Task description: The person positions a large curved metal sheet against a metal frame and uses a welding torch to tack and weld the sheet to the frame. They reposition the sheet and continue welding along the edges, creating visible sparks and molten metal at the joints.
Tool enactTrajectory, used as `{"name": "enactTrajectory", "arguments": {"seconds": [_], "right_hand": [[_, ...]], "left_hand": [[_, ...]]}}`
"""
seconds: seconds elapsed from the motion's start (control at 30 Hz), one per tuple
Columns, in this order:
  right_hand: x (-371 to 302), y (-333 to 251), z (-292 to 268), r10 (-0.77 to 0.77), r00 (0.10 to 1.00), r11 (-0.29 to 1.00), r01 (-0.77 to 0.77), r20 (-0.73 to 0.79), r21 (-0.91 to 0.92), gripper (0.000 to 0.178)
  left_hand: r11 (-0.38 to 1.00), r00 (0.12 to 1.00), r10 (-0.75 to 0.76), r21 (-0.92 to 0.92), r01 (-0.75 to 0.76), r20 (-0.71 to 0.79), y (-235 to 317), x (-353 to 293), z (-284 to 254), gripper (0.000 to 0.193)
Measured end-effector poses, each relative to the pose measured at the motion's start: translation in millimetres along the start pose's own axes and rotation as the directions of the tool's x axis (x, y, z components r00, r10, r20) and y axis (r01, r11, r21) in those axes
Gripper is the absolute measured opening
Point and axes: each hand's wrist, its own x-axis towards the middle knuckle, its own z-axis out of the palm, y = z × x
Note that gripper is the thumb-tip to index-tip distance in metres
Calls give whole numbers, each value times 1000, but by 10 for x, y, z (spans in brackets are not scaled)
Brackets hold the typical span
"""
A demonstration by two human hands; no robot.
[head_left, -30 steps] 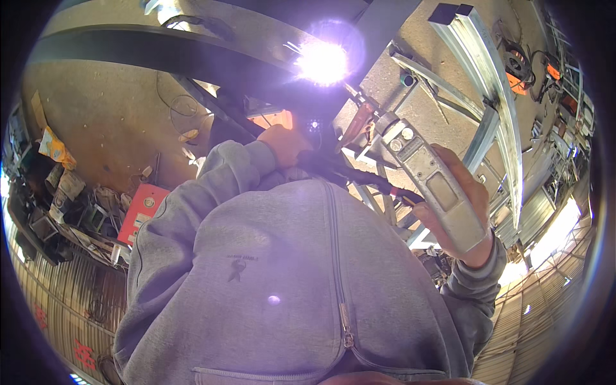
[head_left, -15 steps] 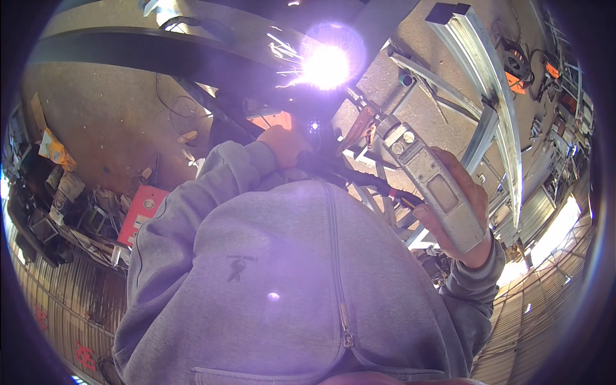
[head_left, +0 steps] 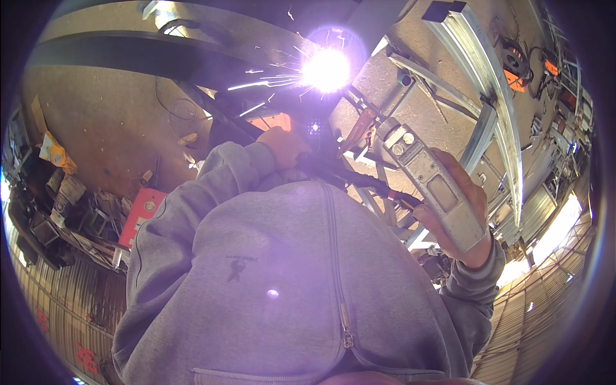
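My right hand (head_left: pixel 456 192) is wrapped round a long grey tool (head_left: pixel 431 179) with a round dial-like part and a recessed panel. A thin rod runs from the tool's far end toward a glaring white-violet welding arc (head_left: pixel 326 69). Sparks fly from the arc, mostly leftward, over dark steel beams (head_left: pixel 115 48); glare hides the spot being struck. My left hand (head_left: pixel 283 146) is closed in front of my chest, against something dark whose shape I cannot make out. A dark cable (head_left: pixel 359 178) stretches between the hands. Beside the tool's front end is a reddish-brown handle-like part (head_left: pixel 359 130).
Long silvery square tubes (head_left: pixel 491 70) stand to the right, among thinner steel pieces. An orange machine (head_left: pixel 514 81) with a coiled cable lies at the far right. At the left are a red box (head_left: pixel 142 210), a yellow bag (head_left: pixel 56 153) and scrap. A corrugated surface (head_left: pixel 70 308) lies lower left.
The sparks have spread farther out to the left and downward from the arc. Both hands and the grey tool are nearly where they were.
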Motion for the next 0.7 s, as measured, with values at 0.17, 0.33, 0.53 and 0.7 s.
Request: {"name": "enactTrajectory", "arguments": {"seconds": [0.17, 0.33, 0.53, 0.7], "right_hand": [[-22, 22, -11, -10, 1000, 1000, 10, -1, -13, 71], [-46, 39, -20, -8, 1000, 1000, 8, 0, -19, 72], [-58, 50, -28, -18, 1000, 1000, 18, 5, 1, 71], [-78, 61, -25, -7, 1000, 1000, 7, 2, 26, 71]], "left_hand": [[1000, 1000, 1, 15, -1, 6, 7, 17, 8, 33], [1000, 1000, 9, -6, -9, 14, 17, 17, -13, 34], [1000, 1000, 8, 4, -8, 27, 13, 35, 3, 34], [1000, 999, 12, 28, -13, 47, 13, 49, 6, 34]]}}
